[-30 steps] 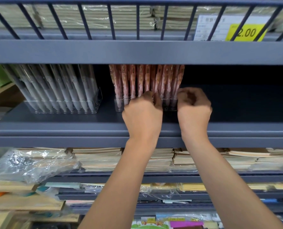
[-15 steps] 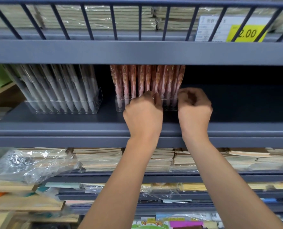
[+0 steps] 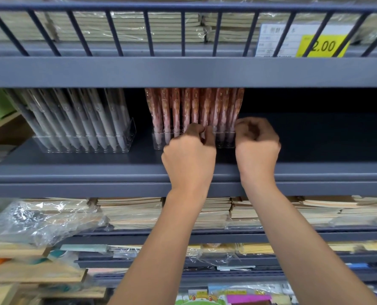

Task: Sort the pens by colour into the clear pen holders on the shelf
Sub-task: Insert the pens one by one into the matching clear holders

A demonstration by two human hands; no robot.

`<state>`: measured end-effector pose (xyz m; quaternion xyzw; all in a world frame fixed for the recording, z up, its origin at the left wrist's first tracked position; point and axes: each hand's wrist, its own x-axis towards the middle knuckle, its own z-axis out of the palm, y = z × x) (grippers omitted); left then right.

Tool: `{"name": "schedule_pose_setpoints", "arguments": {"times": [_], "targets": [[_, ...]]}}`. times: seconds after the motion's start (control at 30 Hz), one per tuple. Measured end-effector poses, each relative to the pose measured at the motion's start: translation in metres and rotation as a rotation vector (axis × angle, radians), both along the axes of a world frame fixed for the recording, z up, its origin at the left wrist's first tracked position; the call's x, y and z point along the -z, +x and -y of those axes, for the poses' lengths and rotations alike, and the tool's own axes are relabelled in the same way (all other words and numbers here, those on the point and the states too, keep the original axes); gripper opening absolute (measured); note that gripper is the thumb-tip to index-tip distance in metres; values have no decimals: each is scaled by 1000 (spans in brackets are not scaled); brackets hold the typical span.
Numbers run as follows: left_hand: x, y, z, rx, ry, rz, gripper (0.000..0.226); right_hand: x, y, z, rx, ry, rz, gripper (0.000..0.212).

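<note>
Mid-frame, the left hand (image 3: 188, 155) has its grip pinched on the pink pens (image 3: 194, 106) in the clear holder (image 3: 159, 142). The right hand (image 3: 257, 147) is curled, and I cannot tell what its grip holds.

A pen holder (image 3: 161, 143) stood on the shelf (image 3: 73, 166) with a row of pens (image 3: 176, 106) upright in it. Left of that holder, apart from it on the same shelf, stood a second holder (image 3: 84, 148) with leaning pens (image 3: 73, 115) in it. The left hand (image 3: 188, 159) was just before the first holder's front, and the right hand (image 3: 257, 148) was at its right end. Above and to its right was a price tag (image 3: 302, 40). Below it lay stacked notebooks (image 3: 130, 212).
</note>
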<state>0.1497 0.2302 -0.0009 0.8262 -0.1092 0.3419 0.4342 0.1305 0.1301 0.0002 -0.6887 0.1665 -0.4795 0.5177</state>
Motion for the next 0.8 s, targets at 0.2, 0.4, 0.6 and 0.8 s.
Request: {"name": "schedule_pose_setpoints", "arguments": {"times": [0.2, 0.4, 0.6, 0.8], "targets": [[-6, -2, 9, 96, 32, 50, 24, 0, 0, 1, 29, 44, 0, 18], [-8, 3, 19, 82, 184, -64, 39, -1, -1, 1, 2, 65, -18, 14], [-8, 6, 20, 107, 153, -48, 35, -2, -1, 2, -16, 41, -46, 12], [-9, 9, 21, 93, 154, -35, 36, -2, -1, 2, -16, 38, -61, 11]]}}
